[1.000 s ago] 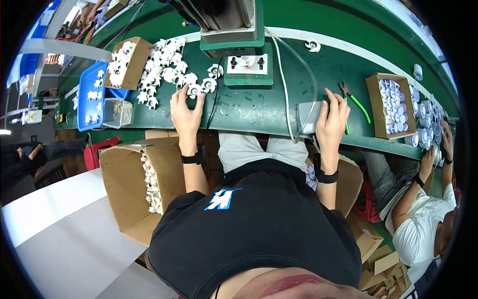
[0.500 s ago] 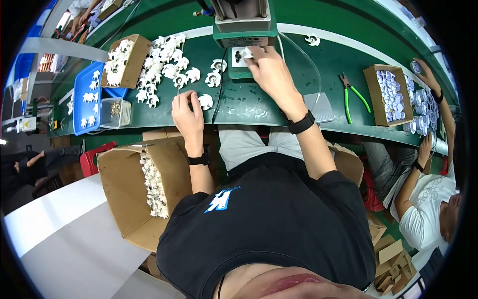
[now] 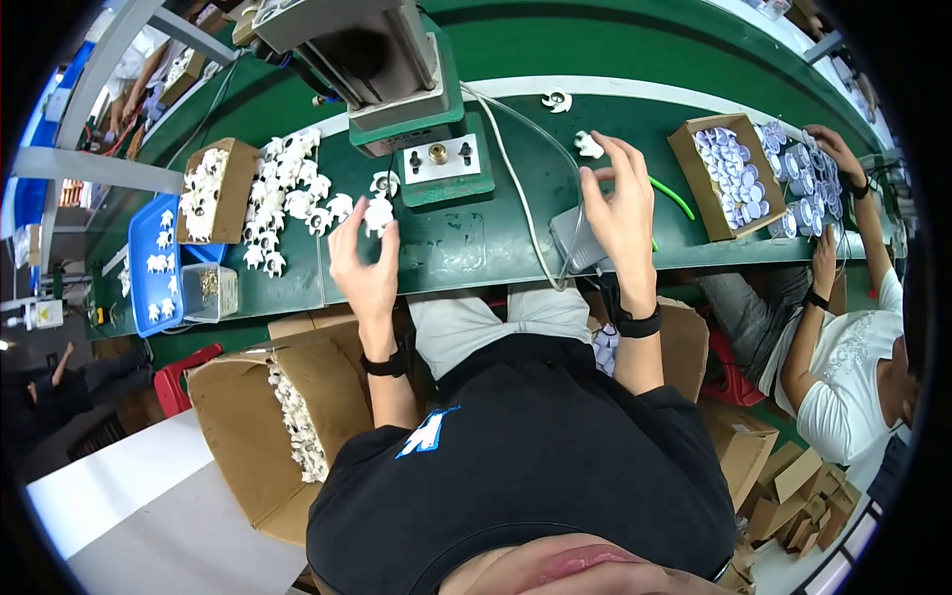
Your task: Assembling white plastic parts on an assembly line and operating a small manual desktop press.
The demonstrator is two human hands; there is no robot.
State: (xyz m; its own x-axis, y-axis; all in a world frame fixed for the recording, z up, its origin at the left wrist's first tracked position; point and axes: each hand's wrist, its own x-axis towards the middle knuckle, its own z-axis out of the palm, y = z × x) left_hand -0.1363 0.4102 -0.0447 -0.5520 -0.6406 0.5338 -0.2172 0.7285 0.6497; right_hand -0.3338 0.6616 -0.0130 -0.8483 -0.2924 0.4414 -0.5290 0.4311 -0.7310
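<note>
A person's bare hands work over a green surface [image 3: 451, 238], either side of a press [image 3: 399, 109] whose pale fixture plate [image 3: 418, 169] carries no white part. The left hand [image 3: 364, 270] has thumb and forefinger apart about a white finned part [image 3: 378, 214]; the right hand [image 3: 625, 203] has fingertips at a second white piece [image 3: 589, 146]. Whether either grip is clamped, I cannot tell. The step looks like handling loose parts; the next move seems to call for a sure fingertip pinch.
</note>
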